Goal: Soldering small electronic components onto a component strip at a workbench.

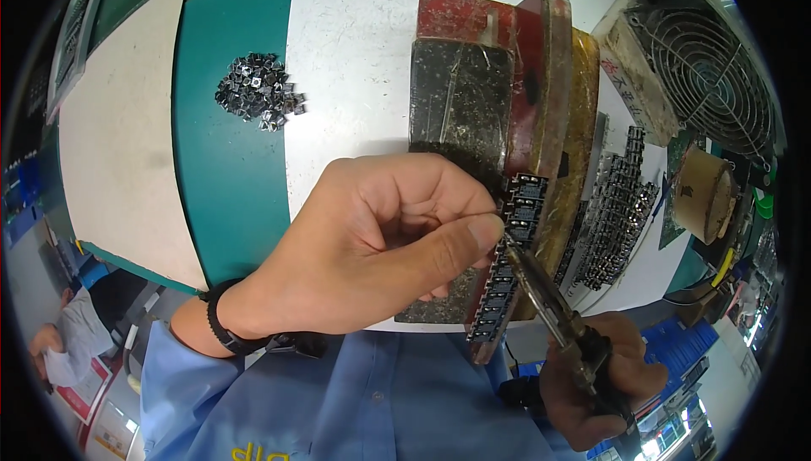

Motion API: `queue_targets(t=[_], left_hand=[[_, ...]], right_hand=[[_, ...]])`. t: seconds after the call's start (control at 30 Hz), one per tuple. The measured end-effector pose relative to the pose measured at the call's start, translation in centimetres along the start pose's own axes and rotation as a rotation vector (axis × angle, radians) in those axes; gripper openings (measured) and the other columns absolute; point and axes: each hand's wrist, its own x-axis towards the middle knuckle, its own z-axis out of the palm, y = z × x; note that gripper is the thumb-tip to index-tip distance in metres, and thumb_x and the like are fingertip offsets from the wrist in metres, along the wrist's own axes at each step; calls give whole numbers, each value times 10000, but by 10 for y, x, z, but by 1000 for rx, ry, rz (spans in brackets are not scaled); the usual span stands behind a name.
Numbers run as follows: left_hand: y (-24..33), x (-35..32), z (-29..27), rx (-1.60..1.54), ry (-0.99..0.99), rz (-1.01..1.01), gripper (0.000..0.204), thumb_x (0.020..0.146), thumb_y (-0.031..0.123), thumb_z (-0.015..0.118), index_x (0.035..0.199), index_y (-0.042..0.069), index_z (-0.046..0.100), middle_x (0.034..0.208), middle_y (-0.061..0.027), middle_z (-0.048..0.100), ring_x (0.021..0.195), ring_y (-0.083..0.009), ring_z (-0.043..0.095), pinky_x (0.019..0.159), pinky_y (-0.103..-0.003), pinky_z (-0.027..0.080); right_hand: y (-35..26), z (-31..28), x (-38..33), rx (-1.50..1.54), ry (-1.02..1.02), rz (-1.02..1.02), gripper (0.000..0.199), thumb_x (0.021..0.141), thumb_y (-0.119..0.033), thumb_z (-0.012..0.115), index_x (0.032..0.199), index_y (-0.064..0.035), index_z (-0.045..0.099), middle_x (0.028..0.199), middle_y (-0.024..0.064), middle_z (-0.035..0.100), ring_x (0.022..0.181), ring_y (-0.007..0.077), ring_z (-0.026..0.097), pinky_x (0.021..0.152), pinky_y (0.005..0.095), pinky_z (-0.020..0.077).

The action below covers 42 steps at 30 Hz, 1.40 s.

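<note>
My right hand (621,376) is wrapped round the handle of a soldering iron (551,305), which points up and to the left. Its tip meets a strip of small dark circuit boards (492,300) standing along the right side of a red and black taped block (460,98). Thumb and forefinger of my left hand (372,237) pinch together right beside the iron's tip, at the strip's edge. What lies between those fingertips is too small or hidden to make out. The left hand covers part of the block.
A heap of small metal-cased parts (258,91) lies on the green mat (228,174) at left. Right of the block are several stacked board strips (615,216), a brown tape roll (703,195) and a caged fan (710,81). Another person (72,338) is at the far left.
</note>
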Motion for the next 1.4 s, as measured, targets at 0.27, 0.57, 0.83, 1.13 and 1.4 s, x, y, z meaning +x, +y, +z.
queue_targets(t=[0.27, 0.57, 0.83, 1.13, 1.4], left_hand=[[-3, 1, -1, 3, -12, 27, 72, 845, 28, 570, 876, -37, 564, 735, -83, 623, 533, -55, 539, 484, -175, 434], [3, -2, -1, 29, 4, 1, 70, 849, 31, 565, 871, -35, 562, 724, -80, 621, 530, -53, 536, 468, -170, 424], [-3, 3, -4, 4, -60, 23, 159, 895, 127, 521, 873, -25, 564, 718, -42, 601, 547, -55, 528, 482, -180, 423], [-3, 2, -6, 24, -78, 74, 201, 918, 171, 486, 864, -13, 546, 746, -76, 608, 528, -71, 541, 485, -184, 426], [-4, 0, 0, 99, -28, 75, 137, 864, 134, 582, 856, -3, 589, 686, -28, 600, 524, -49, 531, 467, -168, 421]], right_hand=[[1, 2, 2, -9, 5, 38, 501, 845, -496, 455, 958, -9, 413, 597, 179, 544, 532, 227, 564, 453, 275, 450], [5, -49, -24, -159, -55, -29, 424, 885, -417, 437, 1066, -34, 418, 774, 181, 608, 484, 186, 528, 437, 262, 431], [21, -33, -13, -215, -320, -100, 416, 871, -306, 498, 1196, -72, 385, 989, 200, 616, 604, 237, 507, 543, 314, 425], [10, 7, 8, -191, -481, -59, 436, 810, -207, 617, 1175, -125, 393, 1021, 247, 594, 919, 368, 540, 773, 426, 446], [14, 12, 8, -134, -471, -150, 419, 840, -179, 598, 1187, -136, 368, 1049, 254, 583, 1065, 393, 534, 902, 455, 424]])
